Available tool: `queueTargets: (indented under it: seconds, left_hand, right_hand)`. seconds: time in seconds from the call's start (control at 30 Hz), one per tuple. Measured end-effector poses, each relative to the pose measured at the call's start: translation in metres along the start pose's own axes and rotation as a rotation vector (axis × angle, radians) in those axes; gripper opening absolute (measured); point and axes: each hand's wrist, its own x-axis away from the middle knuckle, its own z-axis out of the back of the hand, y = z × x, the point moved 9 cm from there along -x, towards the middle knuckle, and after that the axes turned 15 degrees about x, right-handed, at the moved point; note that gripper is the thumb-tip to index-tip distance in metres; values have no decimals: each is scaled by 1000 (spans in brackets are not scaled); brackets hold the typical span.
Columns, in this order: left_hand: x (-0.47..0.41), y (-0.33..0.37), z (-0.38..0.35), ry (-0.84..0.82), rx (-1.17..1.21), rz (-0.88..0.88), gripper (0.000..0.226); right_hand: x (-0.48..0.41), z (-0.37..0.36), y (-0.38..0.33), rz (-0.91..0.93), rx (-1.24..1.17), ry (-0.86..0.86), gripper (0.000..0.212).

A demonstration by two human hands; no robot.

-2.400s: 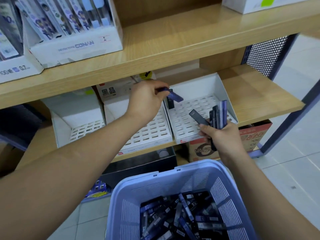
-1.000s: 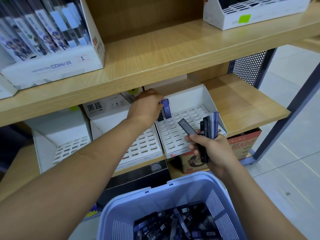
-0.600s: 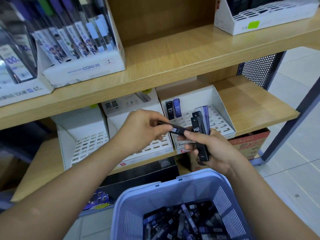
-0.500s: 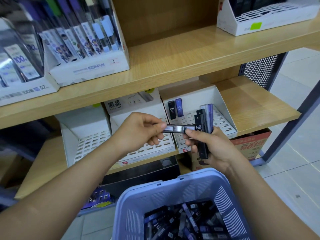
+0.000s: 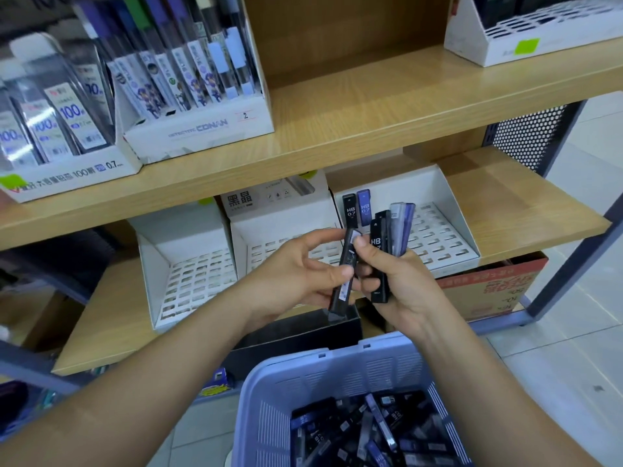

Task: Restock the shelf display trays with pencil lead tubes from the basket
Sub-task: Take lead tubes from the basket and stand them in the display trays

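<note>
Between the two hands, just in front of the lower shelf (image 5: pixel 512 203), a single lead tube (image 5: pixel 345 274), black and nearly upright, is pinched by the thumb and fingers of the left hand (image 5: pixel 296 274), while the thumb of the right hand (image 5: pixel 404 284) touches its upper end. The right hand's fingers curl round a bundle of tubes (image 5: pixel 387 237), black and blue, fanned upward. Behind them the right tray (image 5: pixel 448 210) holds a black tube (image 5: pixel 350 210) and a blue tube (image 5: pixel 364 207), side by side at its back left and marked HB 0.7. Beside it, the middle tray (image 5: pixel 279 230) and the left tray (image 5: pixel 161 251) show white slotted floors. Below the arms, a lilac basket (image 5: pixel 303 375) holds a heap of loose tubes (image 5: pixel 371 429). Overhead, the upper shelf (image 5: pixel 371 106) carries a CONAN display box (image 5: pixel 202 129).
</note>
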Motion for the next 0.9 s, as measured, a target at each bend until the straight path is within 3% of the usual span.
queueTargets:
  seconds: [0.1, 0.2, 0.33, 0.53, 0.6, 0.73, 0.9]
  left_hand:
    - [2, -2, 5, -53, 159, 45, 57]
    - [1, -3, 10, -45, 155, 35, 45]
    - [-2, 0, 26, 183, 121, -66, 25]
    - [0, 18, 57, 425, 132, -255, 20]
    - [0, 18, 59, 439, 133, -272, 16]
    - [-4, 19, 55, 389, 100, -266, 14]
    - [-11, 41, 47, 446, -78, -390, 10]
  right_hand:
    - [2, -10, 4, -29, 5, -109, 30]
    - [7, -17, 8, -35, 52, -163, 36]
    - [5, -13, 9, -37, 141, -91, 47]
    - [14, -6, 1, -108, 360, -174, 27]
    - [12, -1, 0, -102, 387, -148, 12]
    - [8, 8, 6, -95, 393, -104, 7]
    - [3, 43, 1, -100, 450, 102, 42]
